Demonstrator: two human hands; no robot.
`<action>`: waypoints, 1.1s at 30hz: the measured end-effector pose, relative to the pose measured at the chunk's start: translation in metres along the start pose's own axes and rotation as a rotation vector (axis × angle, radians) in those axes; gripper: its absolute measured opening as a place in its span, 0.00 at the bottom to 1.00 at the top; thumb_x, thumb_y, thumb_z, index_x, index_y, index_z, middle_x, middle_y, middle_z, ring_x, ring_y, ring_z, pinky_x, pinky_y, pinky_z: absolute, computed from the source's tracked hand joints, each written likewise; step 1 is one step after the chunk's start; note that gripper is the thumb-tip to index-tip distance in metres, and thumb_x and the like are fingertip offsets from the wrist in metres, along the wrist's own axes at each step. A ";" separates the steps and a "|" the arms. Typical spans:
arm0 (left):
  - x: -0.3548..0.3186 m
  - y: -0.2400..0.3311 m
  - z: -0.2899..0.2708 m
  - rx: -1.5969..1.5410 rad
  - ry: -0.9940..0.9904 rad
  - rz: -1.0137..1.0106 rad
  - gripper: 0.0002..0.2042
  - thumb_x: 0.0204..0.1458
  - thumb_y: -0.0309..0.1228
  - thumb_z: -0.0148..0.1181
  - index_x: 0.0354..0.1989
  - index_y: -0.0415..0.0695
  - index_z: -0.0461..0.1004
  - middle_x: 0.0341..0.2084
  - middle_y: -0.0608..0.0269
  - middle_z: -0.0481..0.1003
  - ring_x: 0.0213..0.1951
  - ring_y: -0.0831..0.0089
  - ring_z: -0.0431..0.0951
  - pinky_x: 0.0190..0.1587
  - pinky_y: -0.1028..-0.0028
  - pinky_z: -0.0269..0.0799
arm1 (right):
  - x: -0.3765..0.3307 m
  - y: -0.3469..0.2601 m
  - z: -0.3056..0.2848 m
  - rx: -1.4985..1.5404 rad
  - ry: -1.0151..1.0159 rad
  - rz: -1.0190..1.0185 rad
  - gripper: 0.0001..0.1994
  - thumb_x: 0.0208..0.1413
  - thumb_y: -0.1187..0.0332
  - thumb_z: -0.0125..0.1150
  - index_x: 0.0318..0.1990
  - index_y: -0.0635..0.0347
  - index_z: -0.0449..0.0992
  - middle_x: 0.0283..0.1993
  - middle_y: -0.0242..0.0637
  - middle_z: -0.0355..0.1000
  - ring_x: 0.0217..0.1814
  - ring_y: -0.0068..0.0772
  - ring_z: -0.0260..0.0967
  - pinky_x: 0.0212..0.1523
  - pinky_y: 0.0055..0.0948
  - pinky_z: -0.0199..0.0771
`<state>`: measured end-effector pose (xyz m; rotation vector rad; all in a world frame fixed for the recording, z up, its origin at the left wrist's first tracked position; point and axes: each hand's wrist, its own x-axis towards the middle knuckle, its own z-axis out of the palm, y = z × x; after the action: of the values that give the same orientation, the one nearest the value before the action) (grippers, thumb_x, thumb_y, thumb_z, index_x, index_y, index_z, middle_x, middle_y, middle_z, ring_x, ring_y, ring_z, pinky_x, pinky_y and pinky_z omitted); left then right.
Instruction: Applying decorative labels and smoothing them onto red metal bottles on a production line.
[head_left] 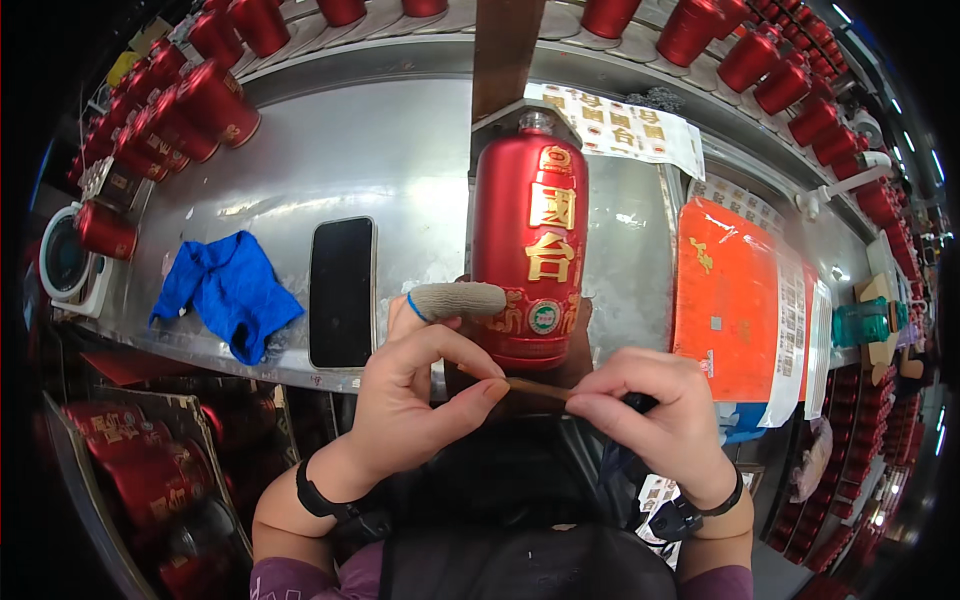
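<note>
A red bottle point(530, 255) with gold characters and a small clear neck stands upright on the metal bench point(400, 160), in front of a narrow metal post and right at the near edge, just ahead of both hands.

The left hand point(420, 395) rests against the lower left side of the bottle. Its index finger, covered by a grey knitted finger sleeve point(458, 298) with a blue band at the base, lies across the bottle's lower front. The thumb and another of its fingers are pinched together on the left end of a thin brown strip point(535, 388) that runs across just below the bottle's base.

The right hand point(660, 410) has its fingers closed on the right end of the same strip, thumb pressed against the side of the index finger. Both wrists wear black bands.

On the bench to the left lie a dark phone point(342, 292), face up, and beside it a crumpled blue cloth point(228, 290). To the right of the bottle lies an orange sheet point(725, 295) with white paper strips along its edge. Rows of red bottles point(190, 110) line the far side of the bench, and more sit in a box at lower left.
</note>
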<state>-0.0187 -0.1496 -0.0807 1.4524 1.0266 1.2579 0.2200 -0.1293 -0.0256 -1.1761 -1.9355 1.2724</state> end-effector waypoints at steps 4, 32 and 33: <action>-0.012 -0.015 -0.005 0.066 0.056 -0.048 0.07 0.46 0.23 0.69 0.34 0.46 0.81 0.54 0.56 0.71 0.54 0.64 0.64 0.60 0.68 0.56 | 0.010 0.012 0.011 0.023 0.033 0.060 0.03 0.52 0.75 0.69 0.33 0.65 0.81 0.30 0.37 0.74 0.28 0.26 0.73 0.30 0.24 0.71; -0.026 -0.047 -0.013 0.073 0.126 -0.102 0.05 0.48 0.26 0.71 0.32 0.45 0.80 0.43 0.60 0.76 0.51 0.67 0.67 0.56 0.69 0.58 | 0.015 0.043 0.041 0.099 0.086 0.076 0.03 0.53 0.76 0.68 0.31 0.65 0.79 0.29 0.30 0.70 0.26 0.16 0.64 0.30 0.19 0.62; -0.027 -0.047 -0.015 0.084 0.091 -0.120 0.04 0.49 0.22 0.67 0.32 0.44 0.79 0.51 0.57 0.70 0.57 0.66 0.64 0.62 0.68 0.54 | 0.015 0.043 0.041 0.099 0.087 0.078 0.03 0.53 0.76 0.68 0.31 0.65 0.79 0.29 0.30 0.70 0.27 0.16 0.63 0.30 0.19 0.62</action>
<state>-0.0378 -0.1632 -0.1321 1.3849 1.2221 1.2157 0.1960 -0.1266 -0.0820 -1.2459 -1.7604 1.3187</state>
